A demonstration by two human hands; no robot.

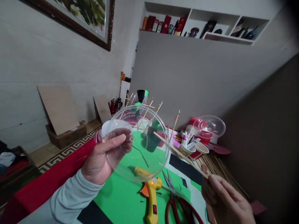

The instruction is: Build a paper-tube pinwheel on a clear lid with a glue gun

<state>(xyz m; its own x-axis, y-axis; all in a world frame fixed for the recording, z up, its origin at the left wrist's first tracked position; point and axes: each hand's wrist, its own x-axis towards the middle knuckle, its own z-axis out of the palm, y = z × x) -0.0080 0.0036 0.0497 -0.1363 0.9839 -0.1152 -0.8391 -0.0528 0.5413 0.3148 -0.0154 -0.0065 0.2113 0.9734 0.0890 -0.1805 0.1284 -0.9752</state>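
My left hand (104, 155) grips a round clear plastic lid (143, 158) by its left edge, thumb on the near face, fingers showing through it. Raised lettering runs along its upper part. In my right hand (225, 199) a thin wooden stick (184, 157) is pinched near its lower end. The stick slants up and left, its tip overlapping the lid; whether they touch I cannot tell. Below the lid lie a yellow glue gun (152, 199) and red-handled scissors (173, 199) on green sheet (121, 193).
Behind the lid stand several stick frames (155, 115). Paper cups (201, 149), one holding markers (185, 140), and a clear bowl (211, 124) are at the back right. Long sticks (224, 171) lie along the right edge. Black sheet (185, 168) lies near the cups.
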